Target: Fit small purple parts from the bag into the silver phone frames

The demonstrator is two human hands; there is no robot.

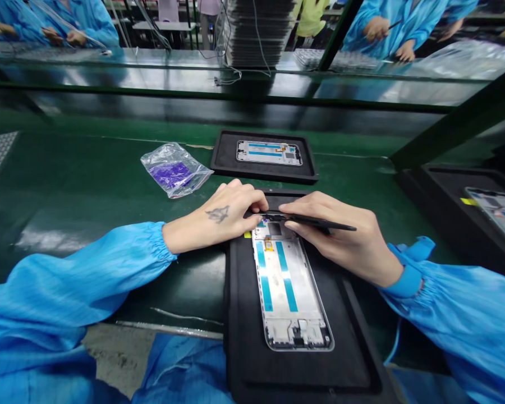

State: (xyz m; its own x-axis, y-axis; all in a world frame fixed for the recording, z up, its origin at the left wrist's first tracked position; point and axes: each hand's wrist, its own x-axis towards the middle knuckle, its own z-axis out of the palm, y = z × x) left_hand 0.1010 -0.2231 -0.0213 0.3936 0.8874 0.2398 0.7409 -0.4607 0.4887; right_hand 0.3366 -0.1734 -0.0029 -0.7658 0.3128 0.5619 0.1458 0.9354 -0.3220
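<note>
A silver phone frame (297, 269) with blue adhesive strips lies face up in a black tray (252, 365), its top end away from me. My left hand (225, 213) is closed at the frame's top left corner, thumb and curled fingers against it. Dark tweezers (328, 223) are pinched in my right hand (349, 235), their tips at the frame's top edge, near the left fingertips. What lies between tips and fingers is too small to tell. A yellow tab (247, 235) shows beside the frame under my left thumb.
Behind stands a second black tray (223, 163) with another phone frame (269, 152). Left of it lies a clear bag (172, 168) of purple pieces. A further tray (429, 196) with a phone frame (499, 210) sits right. Co-workers in blue work beyond the green rail.
</note>
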